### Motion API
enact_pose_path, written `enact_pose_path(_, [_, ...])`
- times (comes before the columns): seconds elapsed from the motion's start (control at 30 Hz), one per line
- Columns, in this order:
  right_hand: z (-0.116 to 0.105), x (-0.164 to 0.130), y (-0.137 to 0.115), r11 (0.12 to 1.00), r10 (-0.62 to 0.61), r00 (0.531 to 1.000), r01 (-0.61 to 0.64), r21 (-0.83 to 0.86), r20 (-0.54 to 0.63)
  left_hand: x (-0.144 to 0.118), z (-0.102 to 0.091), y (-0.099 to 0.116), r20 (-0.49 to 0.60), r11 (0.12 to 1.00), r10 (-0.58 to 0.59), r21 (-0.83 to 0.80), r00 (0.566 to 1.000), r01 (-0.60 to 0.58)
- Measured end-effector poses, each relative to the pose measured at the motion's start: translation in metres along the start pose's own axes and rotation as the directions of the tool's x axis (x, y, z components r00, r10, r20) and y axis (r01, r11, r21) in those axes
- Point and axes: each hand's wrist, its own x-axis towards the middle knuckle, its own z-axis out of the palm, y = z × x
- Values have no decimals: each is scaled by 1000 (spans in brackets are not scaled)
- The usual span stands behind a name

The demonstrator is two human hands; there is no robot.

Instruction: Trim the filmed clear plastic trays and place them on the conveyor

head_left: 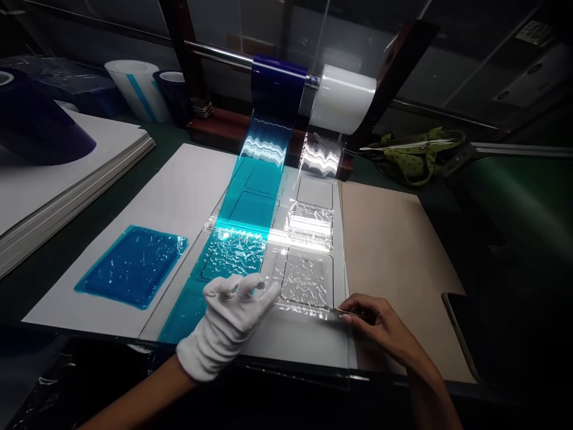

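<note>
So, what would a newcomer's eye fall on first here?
Probably the bright teal film strip, running down from the dark blue roll at the back. Then the white-gloved left hand at the strip's lower right edge, and the bare right hand, front right, pinching a thin tool.

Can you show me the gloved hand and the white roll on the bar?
Gloved left hand [231, 318], head view: on the middle of the glove.
White roll [344, 98], head view: on its curved side.

One camera over there, worn on the head, looks forward and down across the table [120, 194], close above the left hand [233, 316] and right hand [373, 325], the blue roll [277, 83] and white roll [344, 98] farther off.
</note>
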Motion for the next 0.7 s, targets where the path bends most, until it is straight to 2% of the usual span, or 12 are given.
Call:
enact_pose_path(0.03, [0,0,0,1000,-5,1000,5,1,-2,2,-1,-3,-98,982,58,183,993,-40])
enact_pose_path(0.1, [1,0,1,1000,-9,1000,8,-14,-22,6,-4,-7,-214,815,246,574,945,-82])
enact_pose_path(0.13, [0,-1,1,1000,-7,999,6,-25,-36,9,-7,-8,-217,749,312,655,925,-99])
enact_pose_path(0.17, [0,-2,1,999,-4,999,2,-33,-52,14,-10,-9,-214,773,321,622,922,-124])
enact_pose_path(0.23, [-1,-4,3,999,-1,997,-2,-44,-79,28,-16,-13,-249,947,213,290,945,-137])
enact_pose_path(0.27, [-2,-6,4,999,1,996,-5,-45,-94,38,-19,-18,-264,991,131,63,956,-119])
enact_pose_path(0.3, [-3,-8,6,999,5,994,-10,-44,-107,50,-23,-25,-273,985,56,-141,960,-97])
enact_pose_path(0.37, [-4,-13,10,999,18,992,-23,-39,-126,75,-32,-45,-245,945,5,-316,969,-85])
enact_pose_path(0.43, [-3,-17,15,999,30,991,-34,-30,-129,101,-45,-73,-130,855,-17,-516,991,-53])
enact_pose_path(0.5, [-1,-21,20,999,34,993,-37,-16,-117,125,-55,-103,11,791,-52,-609,999,48])
enact_pose_path(0.57, [4,-24,25,999,47,992,-46,8,-116,144,-58,-131,225,650,-148,-712,963,266])
enact_pose_path(0.7, [13,-28,34,995,99,987,-95,39,-127,171,-39,-168,366,589,-172,-706,915,393])
